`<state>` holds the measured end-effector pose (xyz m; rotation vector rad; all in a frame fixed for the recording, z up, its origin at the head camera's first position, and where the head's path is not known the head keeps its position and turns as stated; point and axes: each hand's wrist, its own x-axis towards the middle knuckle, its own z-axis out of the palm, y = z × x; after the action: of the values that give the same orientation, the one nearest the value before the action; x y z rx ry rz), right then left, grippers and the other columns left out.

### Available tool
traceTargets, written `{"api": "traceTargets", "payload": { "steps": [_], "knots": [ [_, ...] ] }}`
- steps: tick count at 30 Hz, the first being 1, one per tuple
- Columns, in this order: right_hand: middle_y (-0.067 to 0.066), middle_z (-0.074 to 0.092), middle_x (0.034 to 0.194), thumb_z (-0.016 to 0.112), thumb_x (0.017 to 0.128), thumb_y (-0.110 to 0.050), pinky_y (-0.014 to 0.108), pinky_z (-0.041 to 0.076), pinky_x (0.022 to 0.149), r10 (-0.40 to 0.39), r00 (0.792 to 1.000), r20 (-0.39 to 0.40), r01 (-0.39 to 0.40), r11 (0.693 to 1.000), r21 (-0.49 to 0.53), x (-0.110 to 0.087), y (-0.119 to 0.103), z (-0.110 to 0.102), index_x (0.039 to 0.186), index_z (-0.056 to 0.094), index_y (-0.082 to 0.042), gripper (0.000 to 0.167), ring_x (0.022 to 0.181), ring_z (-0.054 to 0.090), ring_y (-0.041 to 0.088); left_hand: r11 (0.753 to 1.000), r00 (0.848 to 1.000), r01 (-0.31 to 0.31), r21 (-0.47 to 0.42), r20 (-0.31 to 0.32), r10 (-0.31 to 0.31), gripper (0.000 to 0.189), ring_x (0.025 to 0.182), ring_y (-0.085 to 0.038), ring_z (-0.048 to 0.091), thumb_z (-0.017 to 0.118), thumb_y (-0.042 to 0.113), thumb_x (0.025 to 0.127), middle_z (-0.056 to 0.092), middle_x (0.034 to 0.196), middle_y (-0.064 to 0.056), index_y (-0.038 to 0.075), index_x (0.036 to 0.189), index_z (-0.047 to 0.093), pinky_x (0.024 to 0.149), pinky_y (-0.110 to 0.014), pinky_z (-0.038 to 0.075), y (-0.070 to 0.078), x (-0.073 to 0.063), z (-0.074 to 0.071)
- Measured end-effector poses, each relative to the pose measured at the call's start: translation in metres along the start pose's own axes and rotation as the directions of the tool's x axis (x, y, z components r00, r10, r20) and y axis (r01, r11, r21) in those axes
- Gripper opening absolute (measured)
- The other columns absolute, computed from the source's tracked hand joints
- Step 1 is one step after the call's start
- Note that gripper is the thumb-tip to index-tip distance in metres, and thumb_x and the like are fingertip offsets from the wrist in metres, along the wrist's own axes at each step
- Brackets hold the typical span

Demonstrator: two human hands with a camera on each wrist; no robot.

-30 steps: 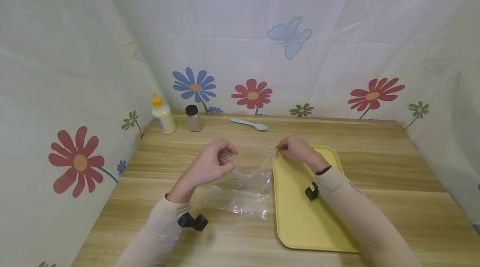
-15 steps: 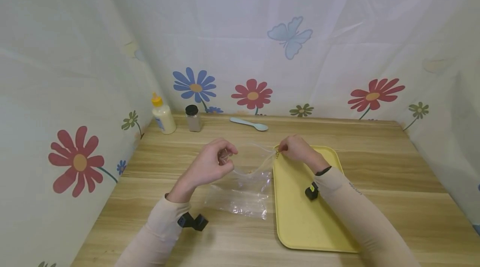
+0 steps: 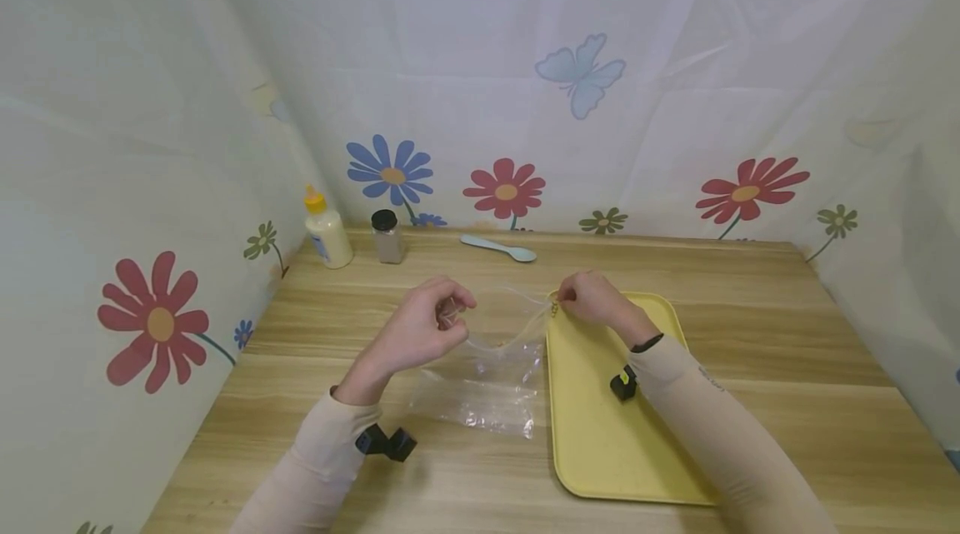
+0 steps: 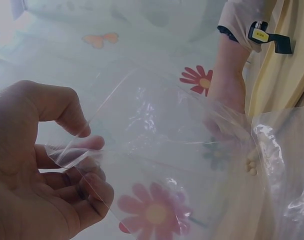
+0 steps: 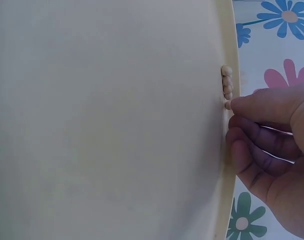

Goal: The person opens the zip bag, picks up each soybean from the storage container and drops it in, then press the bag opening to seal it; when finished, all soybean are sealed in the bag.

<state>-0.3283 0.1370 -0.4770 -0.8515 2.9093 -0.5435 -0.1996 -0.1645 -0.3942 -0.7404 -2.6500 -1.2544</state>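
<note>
A clear zip bag [image 3: 487, 388] stands with its mouth spread between my two hands. My left hand [image 3: 423, 321] grips the left end of the mouth, fingers curled round the crumpled film [image 4: 74, 155]. At the right end, where the zip strips meet, my right hand [image 3: 596, 298] has its fingertips close together, pinching the bag's corner over the tray's rim. Several small pale round beans [image 5: 227, 82] lie in a short row along the inside of the yellow tray [image 3: 615, 442]. The lowest bean shows beside a right fingertip.
At the back left of the wooden table [image 3: 772, 334] stand a yellow-capped squeeze bottle [image 3: 328, 236] and a black-lidded jar [image 3: 387, 238]. A pale blue spoon [image 3: 498, 248] lies along the back edge. Flower-printed sheeting [image 3: 465, 42] encloses the back and both sides.
</note>
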Motion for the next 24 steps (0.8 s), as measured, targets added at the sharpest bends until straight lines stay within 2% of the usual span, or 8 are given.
{"api": "traceTargets", "payload": {
  "steps": [12,24],
  "knots": [
    [0.006,0.07,0.084,0.065,0.086,-0.01,0.036,0.054,0.073,0.026,0.999,-0.033,-0.024,0.999,0.046,-0.004,-0.007,-0.004,0.089,0.072,-0.006,0.009,0.077,0.063,0.017,1.0,1.0,0.005,-0.001,-0.003,-0.005,0.029,0.073,-0.016,0.054,0.061,0.002,0.074,0.062,0.092,-0.011,0.002,0.102,0.065,0.063,-0.026,0.05,0.0,0.0,-0.001],
    [0.006,0.068,0.083,0.064,0.087,-0.012,0.031,0.053,0.069,0.029,0.998,-0.061,-0.022,0.994,0.108,-0.008,-0.011,-0.009,0.092,0.07,-0.004,0.011,0.074,0.061,0.015,1.0,1.0,-0.001,0.01,-0.004,0.001,0.027,0.073,-0.016,0.053,0.062,0.003,0.074,0.058,0.088,-0.002,0.004,0.101,0.065,0.062,-0.026,0.05,-0.001,0.0,0.001]
  ]
}}
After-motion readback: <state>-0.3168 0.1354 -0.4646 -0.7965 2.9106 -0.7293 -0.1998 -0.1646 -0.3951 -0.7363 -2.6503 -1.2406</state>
